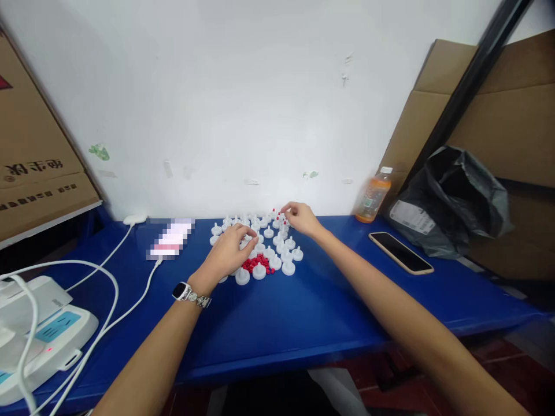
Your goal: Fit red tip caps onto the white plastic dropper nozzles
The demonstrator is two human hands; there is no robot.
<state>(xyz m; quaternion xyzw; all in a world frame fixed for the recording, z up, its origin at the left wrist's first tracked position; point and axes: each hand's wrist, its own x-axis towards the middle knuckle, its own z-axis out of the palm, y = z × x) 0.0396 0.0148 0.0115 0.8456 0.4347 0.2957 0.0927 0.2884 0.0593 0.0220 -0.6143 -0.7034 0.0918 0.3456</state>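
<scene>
Several small white plastic caps (267,251) stand in a cluster on the blue table (303,312) near the wall. A little heap of tiny red pieces (252,264) lies among them at the front. My left hand (228,252), with a wristwatch, rests over the left side of the cluster, fingers curled and pinched just above the red heap; what it grips is too small to tell. My right hand (301,218) reaches to the far right of the cluster, fingertips pinched at a cap with a red top.
An orange drink bottle (373,195) stands by the wall at the right, with a dark phone (400,252) lying flat and a black plastic bag (451,199) beyond it. White cables (108,289) and a white device (43,332) fill the left. Cardboard boxes (34,167) flank both sides.
</scene>
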